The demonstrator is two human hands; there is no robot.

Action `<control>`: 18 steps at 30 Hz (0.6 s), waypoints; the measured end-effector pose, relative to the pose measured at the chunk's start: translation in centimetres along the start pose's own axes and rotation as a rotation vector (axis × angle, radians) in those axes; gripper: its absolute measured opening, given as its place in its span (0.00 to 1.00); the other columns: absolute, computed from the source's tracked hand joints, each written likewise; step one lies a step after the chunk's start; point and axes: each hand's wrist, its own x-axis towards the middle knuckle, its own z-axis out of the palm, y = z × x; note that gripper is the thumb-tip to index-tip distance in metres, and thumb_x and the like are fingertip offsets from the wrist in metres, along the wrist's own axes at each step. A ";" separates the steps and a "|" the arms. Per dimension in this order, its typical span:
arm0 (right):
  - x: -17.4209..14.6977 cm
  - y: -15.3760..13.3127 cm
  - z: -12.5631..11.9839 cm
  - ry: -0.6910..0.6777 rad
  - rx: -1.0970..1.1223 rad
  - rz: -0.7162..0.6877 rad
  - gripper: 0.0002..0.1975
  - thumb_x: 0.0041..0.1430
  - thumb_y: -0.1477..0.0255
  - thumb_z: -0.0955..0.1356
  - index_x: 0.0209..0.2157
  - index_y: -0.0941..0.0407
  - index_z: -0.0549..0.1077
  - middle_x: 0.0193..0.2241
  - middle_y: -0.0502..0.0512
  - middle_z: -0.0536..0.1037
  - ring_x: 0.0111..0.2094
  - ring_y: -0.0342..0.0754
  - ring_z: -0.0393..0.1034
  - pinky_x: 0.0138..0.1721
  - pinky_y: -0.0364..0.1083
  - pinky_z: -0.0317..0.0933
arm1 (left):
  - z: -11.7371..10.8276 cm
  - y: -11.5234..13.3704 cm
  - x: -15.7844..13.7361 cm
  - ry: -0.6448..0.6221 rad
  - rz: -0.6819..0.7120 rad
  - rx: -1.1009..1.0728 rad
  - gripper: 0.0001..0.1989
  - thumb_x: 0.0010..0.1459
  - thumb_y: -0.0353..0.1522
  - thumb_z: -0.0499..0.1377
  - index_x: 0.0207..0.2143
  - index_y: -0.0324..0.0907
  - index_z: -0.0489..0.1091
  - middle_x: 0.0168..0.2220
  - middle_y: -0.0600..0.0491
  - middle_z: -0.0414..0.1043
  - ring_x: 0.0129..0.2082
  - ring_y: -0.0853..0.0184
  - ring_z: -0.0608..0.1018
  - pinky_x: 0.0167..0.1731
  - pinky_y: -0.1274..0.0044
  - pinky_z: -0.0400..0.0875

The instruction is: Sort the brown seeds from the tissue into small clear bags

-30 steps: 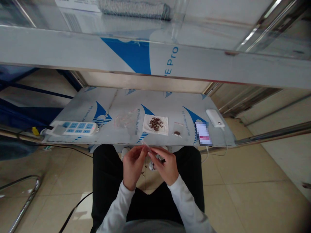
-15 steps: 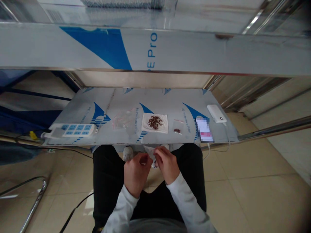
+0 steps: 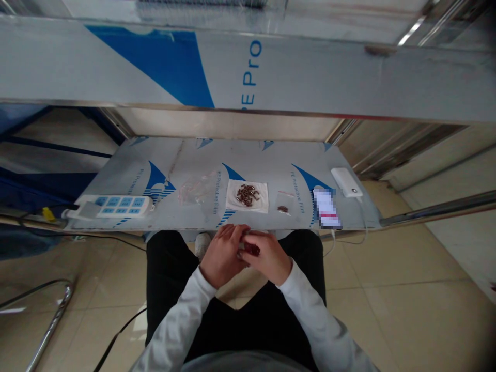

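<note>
My left hand (image 3: 223, 254) and my right hand (image 3: 270, 255) meet in front of the shelf edge, above my lap. Their fingers are bent and touch each other. A dark reddish patch shows in the gap between the right thumb and fingers, too unclear to name. Just beyond the hands, a heap of small brown metal pieces like screws (image 3: 248, 195) lies on a white square sheet (image 3: 262, 203). To its right is a small clear zip bag (image 3: 285, 199) with several brown pieces at its bottom. Crumpled clear bags (image 3: 196, 190) lie to the left.
A white power strip (image 3: 126, 206) rests at the shelf's left end. At the right are a phone (image 3: 325, 206) and a white power bank (image 3: 344, 182) with a cable. An upper metal shelf (image 3: 302, 77) overhangs the lower film-covered one (image 3: 248, 152).
Both hands have moved slightly forward and closer together, their fingers now overlapping. A pale, filmy piece seen between them earlier is now hidden. The view has shifted slightly.
</note>
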 end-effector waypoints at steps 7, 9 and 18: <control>5.9 8.5 -0.6 0.292 -0.182 0.188 0.08 0.54 0.75 0.68 0.37 0.60 0.76 0.33 0.56 0.77 0.28 0.43 0.71 0.33 0.42 0.66 | 2.7 -3.6 -1.9 0.242 -0.339 -0.198 0.12 0.49 0.33 0.62 0.35 0.44 0.61 0.25 0.59 0.70 0.24 0.69 0.75 0.28 0.79 0.70; 8.2 11.6 0.2 0.212 -0.345 0.225 0.11 0.49 0.78 0.70 0.37 0.60 0.76 0.36 0.58 0.77 0.29 0.44 0.71 0.36 0.44 0.67 | 3.3 -4.2 -2.6 0.254 -0.378 -0.206 0.15 0.48 0.33 0.63 0.36 0.44 0.61 0.25 0.59 0.69 0.24 0.69 0.75 0.28 0.79 0.69; 11.0 14.5 2.8 0.083 -0.501 0.259 0.07 0.54 0.78 0.67 0.34 0.57 0.77 0.37 0.58 0.78 0.40 0.47 0.72 0.45 0.44 0.63 | 4.9 -3.8 -2.8 0.313 -0.434 -0.283 0.21 0.47 0.38 0.64 0.40 0.42 0.59 0.28 0.57 0.67 0.28 0.69 0.73 0.31 0.76 0.69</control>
